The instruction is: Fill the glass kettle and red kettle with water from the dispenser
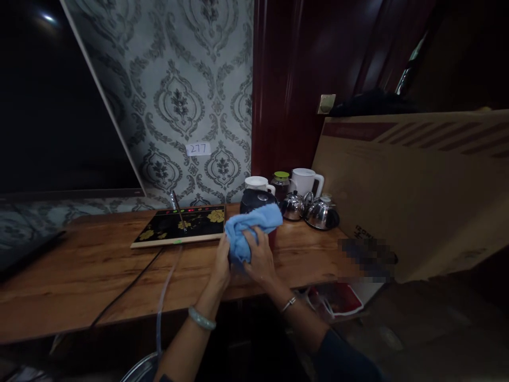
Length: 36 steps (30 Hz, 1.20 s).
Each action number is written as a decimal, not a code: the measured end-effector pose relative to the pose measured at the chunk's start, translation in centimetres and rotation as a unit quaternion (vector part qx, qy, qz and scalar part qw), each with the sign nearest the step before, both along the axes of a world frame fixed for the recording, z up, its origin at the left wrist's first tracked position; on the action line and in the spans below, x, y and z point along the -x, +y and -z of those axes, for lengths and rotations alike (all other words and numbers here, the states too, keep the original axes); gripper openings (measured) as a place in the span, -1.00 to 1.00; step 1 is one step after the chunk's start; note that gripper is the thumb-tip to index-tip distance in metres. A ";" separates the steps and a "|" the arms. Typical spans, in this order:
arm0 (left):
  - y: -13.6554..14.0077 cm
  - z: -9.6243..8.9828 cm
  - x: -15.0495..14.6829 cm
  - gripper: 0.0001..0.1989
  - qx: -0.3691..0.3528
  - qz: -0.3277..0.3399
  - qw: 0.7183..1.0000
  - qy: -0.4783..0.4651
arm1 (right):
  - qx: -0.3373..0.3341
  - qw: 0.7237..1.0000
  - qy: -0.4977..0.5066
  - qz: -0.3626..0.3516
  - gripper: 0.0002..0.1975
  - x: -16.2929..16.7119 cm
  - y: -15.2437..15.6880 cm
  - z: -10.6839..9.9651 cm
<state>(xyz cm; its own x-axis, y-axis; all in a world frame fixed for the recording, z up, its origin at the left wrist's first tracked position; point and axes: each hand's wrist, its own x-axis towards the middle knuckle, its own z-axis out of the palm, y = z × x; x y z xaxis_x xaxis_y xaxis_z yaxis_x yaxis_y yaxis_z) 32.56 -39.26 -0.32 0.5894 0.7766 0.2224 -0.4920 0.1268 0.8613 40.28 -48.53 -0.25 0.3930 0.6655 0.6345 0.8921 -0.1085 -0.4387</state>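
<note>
A fluffy blue cloth is bunched up between my hands above the table. My right hand grips it from the right, with fingers curled into its folds. My left hand is closed against the cloth's left edge, and its fingertips are mostly hidden. Just behind the cloth stands a rounded appliance with a black top; part of a dark red side shows below the cloth. Whether the cloth touches this appliance I cannot tell.
Left of my hands lies a black electric tea stove with gold flowers, a cable and a clear hose. Two steel kettles, a green-lidded jug and white pitchers stand at right. A large cardboard box borders the wooden table.
</note>
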 end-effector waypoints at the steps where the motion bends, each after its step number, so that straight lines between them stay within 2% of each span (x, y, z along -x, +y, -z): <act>1: -0.6 0.6 0.4 -0.41 0.015 -0.002 1.000 0.012 | 0.014 1.000 0.013 -0.011 -0.22 0.4 -0.4 1.2; 3: -1.7 1.8 1.5 -0.38 0.026 0.002 0.998 0.051 | 0.038 0.998 0.041 -0.032 -0.23 1.0 -1.2 3.1; 5: -2.8 2.8 2.9 -0.34 0.006 0.009 0.995 0.095 | 0.035 0.995 0.075 -0.053 -0.27 1.4 -1.8 4.1; 7: -3.7 3.3 4.4 -0.26 -0.042 0.008 0.992 0.118 | -0.002 0.990 0.111 -0.087 -0.32 1.8 -2.1 4.2; 10: -4.4 3.2 6.1 -0.17 -0.100 -0.004 0.988 0.116 | -0.078 0.972 0.163 -0.149 -0.34 2.7 -1.8 2.8; 12: -4.4 2.3 6.6 -0.21 -0.088 -0.030 0.990 0.106 | -0.099 0.960 0.180 -0.193 -0.30 3.3 -1.4 1.2; 15: -3.5 -0.5 6.4 -0.34 -0.050 -0.108 0.989 0.087 | -0.056 0.939 0.170 -0.295 -0.14 3.3 -1.1 -1.8; 17: -2.4 -2.8 5.7 -0.41 -0.074 -0.158 0.981 0.083 | -0.037 0.931 0.153 -0.331 -0.08 1.9 -1.1 -3.7; 19: -1.1 -5.1 4.6 -0.45 -0.130 -0.190 0.970 0.084 | -0.071 0.950 0.131 -0.274 -0.22 -0.7 -1.0 -5.3; 22: 0.8 -7.4 2.0 -0.47 -0.243 -0.206 0.944 0.090 | -0.130 0.983 0.069 -0.105 -0.48 -5.7 -0.5 -7.0; 25: 2.0 -8.1 -0.8 -0.49 -0.373 -0.182 0.902 0.116 | -0.103 0.994 -0.019 -0.020 -0.49 -9.9 0.7 -7.6; 27: 2.5 -7.4 -1.8 -0.49 -0.423 -0.168 0.881 0.128 | -0.058 0.997 -0.059 0.010 -0.50 -11.4 1.7 -7.2; 29: 2.6 -5.9 -2.1 -0.49 -0.429 -0.177 0.877 0.123 | -0.019 0.996 -0.082 0.021 -0.50 -12.1 2.5 -6.5; 33: 2.1 -1.3 -0.7 -0.47 -0.360 -0.199 0.907 0.095 | -0.018 0.995 -0.096 0.020 -0.50 -12.2 3.4 -4.9; 36: 1.4 2.0 1.1 -0.47 -0.281 -0.167 0.939 0.105 | -0.029 0.995 -0.090 0.024 -0.50 -12.1 3.3 -4.5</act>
